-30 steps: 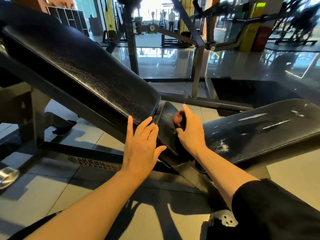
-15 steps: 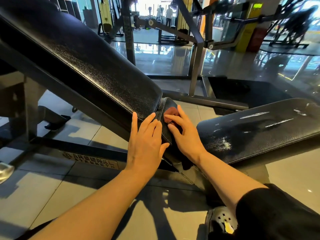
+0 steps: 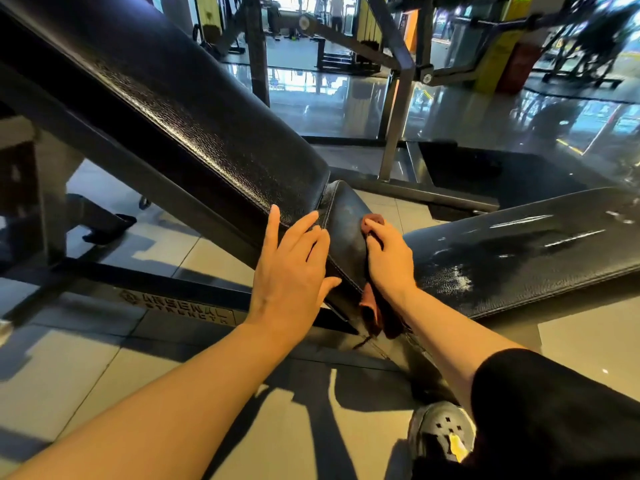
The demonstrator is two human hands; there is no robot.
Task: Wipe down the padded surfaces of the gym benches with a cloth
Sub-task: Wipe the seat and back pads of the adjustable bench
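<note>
Presumably for steadiness, the backrest pad (image 3: 180,133) is being braced by the flat, open-fingered left hand (image 3: 291,271), while the reddish cloth (image 3: 372,306), bunched under the curled right hand (image 3: 388,261), is being pressed at its three o'clock against the small seat pad (image 3: 346,230).

Since the earlier views, the right hand (image 3: 388,258) has shifted on the small pad (image 3: 343,230), and its fingers, extended before, now curl over the cloth (image 3: 372,306). A reddish-brown tail of cloth now hangs below the wrist, under the pad's lower edge. The left hand (image 3: 294,268) sits slightly higher against the pad's left seam.
</note>
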